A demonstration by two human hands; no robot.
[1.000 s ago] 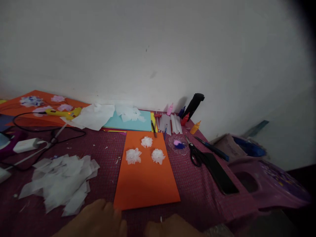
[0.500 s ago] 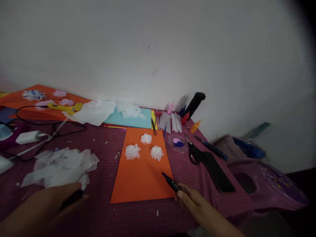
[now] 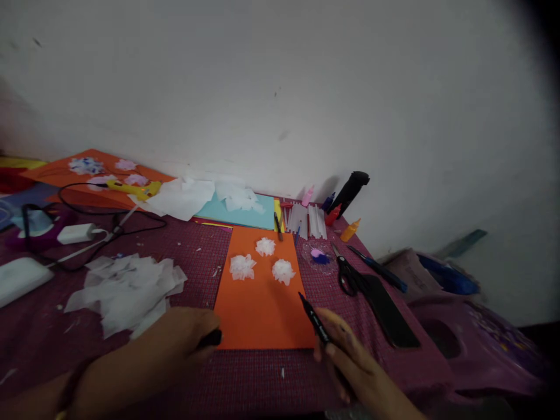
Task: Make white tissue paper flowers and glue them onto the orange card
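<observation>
An orange paper sheet [image 3: 262,303] lies on the dark red cloth in front of me, with three white tissue flowers [image 3: 262,262] on its far half. My right hand [image 3: 350,356] is closed round a black marker [image 3: 314,317] whose tip points over the sheet's right side. My left hand [image 3: 184,338] rests at the sheet's near left corner, closed on a small black piece [image 3: 212,338] that looks like the marker's cap.
A heap of white tissue scraps [image 3: 126,289] lies to the left. Black scissors [image 3: 347,274], a blue pen [image 3: 378,268] and a black flat case [image 3: 387,309] lie to the right. Small glue bottles, white sticks, a yellow glue gun [image 3: 129,188] and cables sit by the wall.
Both hands came up from the bottom edge. The right one brought the black marker over the orange sheet. The left hand moved right to the sheet's near corner.
</observation>
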